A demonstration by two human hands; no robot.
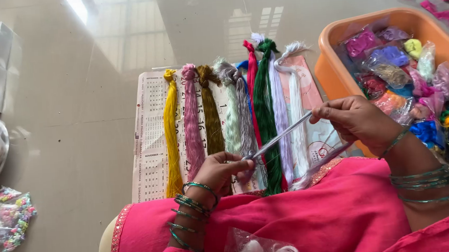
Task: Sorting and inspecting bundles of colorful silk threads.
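**Strand pulled taut between both hands, over the skein row**

Left hand (221, 169) pinches the near end of a pale grey-lilac strand (280, 135); grip closed on it, fingertips bunched. Right hand (354, 119) holds the far end higher up, thumb and forefinger closed on the same strand. The strand runs straight and tight from low left to upper right, so both grips carry tension.

Where it sits: the strand crosses above the row of thread skeins laid side by side on a printed calendar sheet (151, 141) on the floor (75, 99). Row from the left: yellow skein (172, 140), pink skein (191, 123), olive skein (211, 116), pale green, grey, red, dark green skein (266, 123), lilac, white. Their lower ends run under the person's pink garment (315, 214). Whether the strand comes off the grey or the lilac skein cannot be told; the source end is hidden behind the left hand.

Judgement on the step: separating or drawing out a single length from the bundle, mid-pull.

Next move likely calls for:
- even tension in both grips, or the strand slackens and snags neighbouring skeins
- left pinch staying tight at the bundle end
- clearance over the dark green skein right below

Nearby: an orange tub (337, 76) of bagged coloured threads just right of the right hand; bead packets (9, 214) lie well apart at far left.
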